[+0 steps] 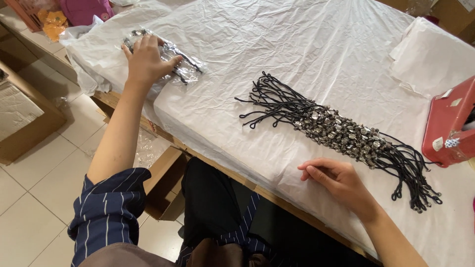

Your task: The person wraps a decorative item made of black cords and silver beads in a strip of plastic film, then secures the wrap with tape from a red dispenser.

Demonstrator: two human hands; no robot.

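My left hand (147, 60) lies flat, fingers spread, on a clear plastic bag of black cord pieces (184, 63) at the far left of the table. A long pile of black cords with silver beads (341, 132) stretches across the middle of the white paper-covered table (307, 44). My right hand (334, 179) rests near the table's front edge just below that pile, fingers curled loosely, holding nothing.
A red plastic box (448, 123) stands at the right edge. A folded white sheet (433, 57) lies at the back right. Cardboard boxes (20, 116) sit on the tiled floor at the left, another (166, 183) under the table edge.
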